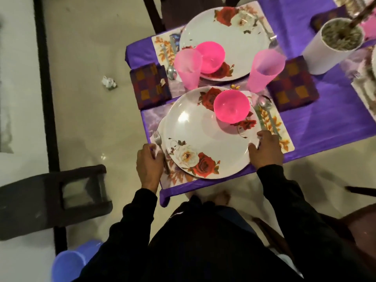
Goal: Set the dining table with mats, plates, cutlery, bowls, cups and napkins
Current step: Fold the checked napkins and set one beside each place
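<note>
Two place settings on a surface (317,123) under a purple cloth. Near plate (203,135) with rose print, lying on a mat (282,137) at the front edge; pink bowl (232,107) set on its far side. Left hand (149,165) at the plate's left rim, fingers curled loosely beside a fork (160,151) lying on the mat (touching the fork or not, cannot tell). Right hand (266,149) at the plate's right rim, thumb and fingers close together at the edge; whether clamped on the plate, cannot tell. Spoon (265,110) lying right of the bowl. Far plate (225,43) behind, carrying a second pink bowl (211,55). Two pink cups (189,68) (264,69) standing between the plates. Checked napkins (150,86) (293,86) folded at both sides. White pot (333,45) at far right.
</note>
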